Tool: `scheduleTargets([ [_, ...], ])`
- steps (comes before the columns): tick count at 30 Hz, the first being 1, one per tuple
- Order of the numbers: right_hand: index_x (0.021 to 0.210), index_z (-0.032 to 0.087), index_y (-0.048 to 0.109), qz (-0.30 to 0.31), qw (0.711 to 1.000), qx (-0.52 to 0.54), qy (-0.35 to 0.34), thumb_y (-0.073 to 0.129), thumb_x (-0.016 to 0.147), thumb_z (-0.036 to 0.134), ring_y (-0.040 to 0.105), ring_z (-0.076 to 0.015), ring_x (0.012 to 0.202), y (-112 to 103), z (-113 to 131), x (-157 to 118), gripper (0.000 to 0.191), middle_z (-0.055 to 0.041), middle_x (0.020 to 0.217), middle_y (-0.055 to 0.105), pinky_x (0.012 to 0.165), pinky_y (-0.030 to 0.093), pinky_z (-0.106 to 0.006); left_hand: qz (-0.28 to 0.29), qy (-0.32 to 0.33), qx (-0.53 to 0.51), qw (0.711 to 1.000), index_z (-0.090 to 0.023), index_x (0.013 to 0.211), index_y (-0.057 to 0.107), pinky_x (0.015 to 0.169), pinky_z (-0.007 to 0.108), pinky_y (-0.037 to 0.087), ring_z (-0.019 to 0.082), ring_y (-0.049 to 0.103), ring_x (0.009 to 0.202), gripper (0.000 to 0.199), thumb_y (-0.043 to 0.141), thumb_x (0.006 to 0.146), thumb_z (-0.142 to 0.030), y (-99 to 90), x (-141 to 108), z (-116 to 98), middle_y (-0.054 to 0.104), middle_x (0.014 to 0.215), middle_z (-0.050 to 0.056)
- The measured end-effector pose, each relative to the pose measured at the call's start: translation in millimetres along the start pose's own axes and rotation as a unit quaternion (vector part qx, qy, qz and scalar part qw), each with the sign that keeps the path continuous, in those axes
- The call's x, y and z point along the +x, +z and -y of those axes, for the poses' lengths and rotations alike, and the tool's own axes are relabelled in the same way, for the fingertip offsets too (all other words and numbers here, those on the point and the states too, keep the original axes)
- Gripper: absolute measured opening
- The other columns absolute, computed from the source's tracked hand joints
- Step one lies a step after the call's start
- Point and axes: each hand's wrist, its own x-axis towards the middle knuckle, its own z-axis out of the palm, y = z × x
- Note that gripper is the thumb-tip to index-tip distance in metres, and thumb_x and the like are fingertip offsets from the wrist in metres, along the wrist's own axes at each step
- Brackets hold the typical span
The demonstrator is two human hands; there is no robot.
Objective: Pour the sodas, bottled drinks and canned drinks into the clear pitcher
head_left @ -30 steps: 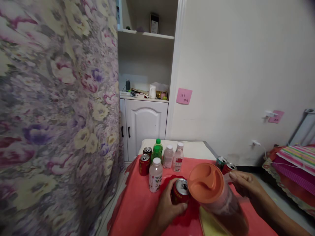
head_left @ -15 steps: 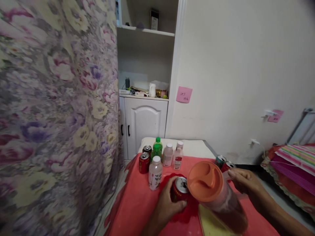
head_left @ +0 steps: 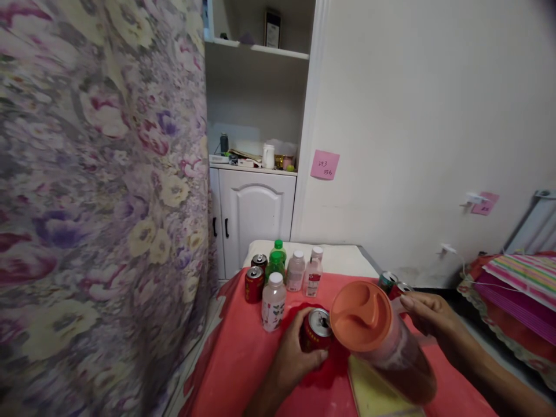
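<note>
My left hand is wrapped round a red drink can with an opened silver top, low over the red-covered table. With my right hand I grip the handle of a clear pitcher that holds dark liquid. The pitcher tilts to the left, and its orange lid is beside the can's top. Whether liquid is flowing between them I cannot tell. Below the can a dark red wet patch spreads on the cloth. Under the pitcher lies a yellow cloth or pad.
Left of the can stand a white-capped bottle, a red can, a dark can, green-capped bottles and pale bottles. Two more cans stand behind the pitcher. A floral curtain hangs at the left.
Both hands keep their hold on the can and the pitcher, almost unmoved. The whole view has shifted very slightly.
</note>
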Motion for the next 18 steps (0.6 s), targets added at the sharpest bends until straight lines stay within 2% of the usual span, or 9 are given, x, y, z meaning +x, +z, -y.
scheduleTargets([
  [3, 0.055, 0.021, 0.047, 0.035, 0.999, 0.005, 0.016, 0.062, 0.078, 0.071, 0.016, -0.0104, 0.053, -4.4, 0.5, 1.2, 0.057, 0.0074, 0.052, 0.020, 0.054, 0.011, -0.031, 0.002, -0.005, -0.005, 1.000, -0.020, 0.123, 0.059, 0.105, 0.044, 0.043, 0.034, 0.060, 0.120, 0.070, 0.074, 0.056, -0.012, 0.3, -0.4, -0.6, 0.069, 0.125, 0.009],
  [8, 0.056, 0.023, 0.040, 0.041, 0.999, 0.000, 0.031, 0.061, 0.076, 0.075, 0.015, -0.0107, 0.054, -6.7, -0.8, 2.5, 0.060, 0.0078, 0.054, 0.020, 0.053, 0.010, -0.030, 0.005, -0.019, -0.019, 1.000, -0.020, 0.125, 0.056, 0.106, 0.044, 0.043, 0.033, 0.059, 0.121, 0.072, 0.074, 0.056, -0.012, 0.5, -1.4, -2.4, 0.068, 0.127, 0.010],
  [13, 0.056, 0.024, 0.032, 0.055, 0.998, -0.018, 0.017, 0.059, 0.077, 0.076, 0.015, -0.0103, 0.054, -7.5, 2.1, 2.7, 0.062, 0.0084, 0.055, 0.019, 0.053, 0.011, -0.030, 0.005, -0.018, -0.004, 1.000, -0.020, 0.123, 0.057, 0.105, 0.044, 0.042, 0.033, 0.059, 0.120, 0.070, 0.074, 0.056, -0.013, 0.5, -2.1, -4.2, 0.068, 0.125, 0.009],
  [18, 0.057, 0.024, 0.036, 0.050, 0.998, -0.042, 0.006, 0.056, 0.079, 0.076, 0.017, -0.0108, 0.053, -9.5, 2.3, 2.5, 0.060, 0.0076, 0.054, 0.022, 0.053, 0.013, -0.030, 0.006, -0.018, 0.005, 1.000, -0.019, 0.123, 0.057, 0.105, 0.044, 0.042, 0.034, 0.059, 0.119, 0.068, 0.074, 0.057, -0.015, 0.9, -2.0, -6.9, 0.068, 0.124, 0.011],
])
